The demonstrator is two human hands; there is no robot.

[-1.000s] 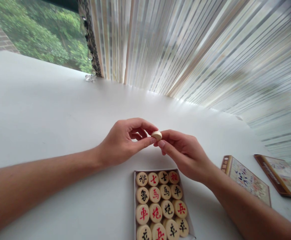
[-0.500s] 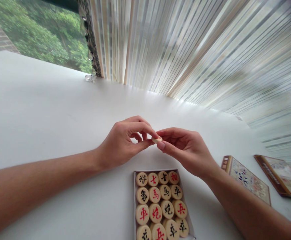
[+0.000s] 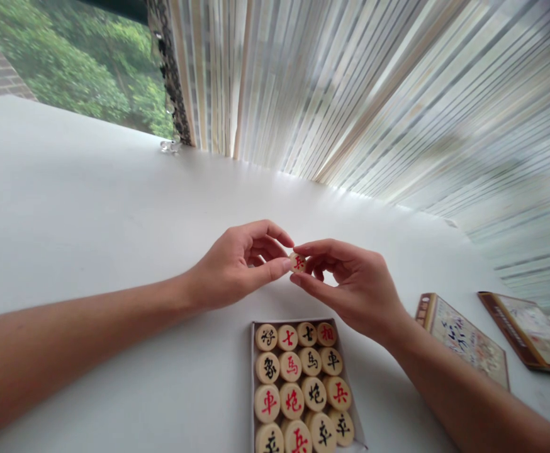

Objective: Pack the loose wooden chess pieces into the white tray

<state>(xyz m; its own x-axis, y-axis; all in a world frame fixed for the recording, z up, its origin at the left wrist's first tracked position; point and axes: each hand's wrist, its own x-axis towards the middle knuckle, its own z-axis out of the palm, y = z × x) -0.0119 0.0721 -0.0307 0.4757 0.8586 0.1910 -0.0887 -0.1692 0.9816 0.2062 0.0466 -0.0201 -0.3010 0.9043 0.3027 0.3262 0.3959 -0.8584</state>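
Observation:
Between my two hands is a round, pale xiangqi piece (image 3: 297,262) with a red character, its face turned toward me. My right hand (image 3: 355,283) pinches it at top and bottom between thumb and fingertips. From the other side, the thumb of my left hand (image 3: 241,264) touches its left edge, and the left index fingertip reaches its top. Just below the hands lies an open box (image 3: 252,377) holding rows of similar pieces, some marked in red and others in black. Its near end is cut off by the bottom of the view.
Two flat printed cases or box parts (image 3: 468,340) (image 3: 530,330) lie on the white table (image 3: 90,207) at the right. A small clear glass object (image 3: 170,146) stands by the window. Striped curtains (image 3: 303,82) hang along the table's far edge.
The piece has been tilted from nearly flat to upright, so its red character now faces me. My fingers have shifted around its rim. The box and cases stay in place.

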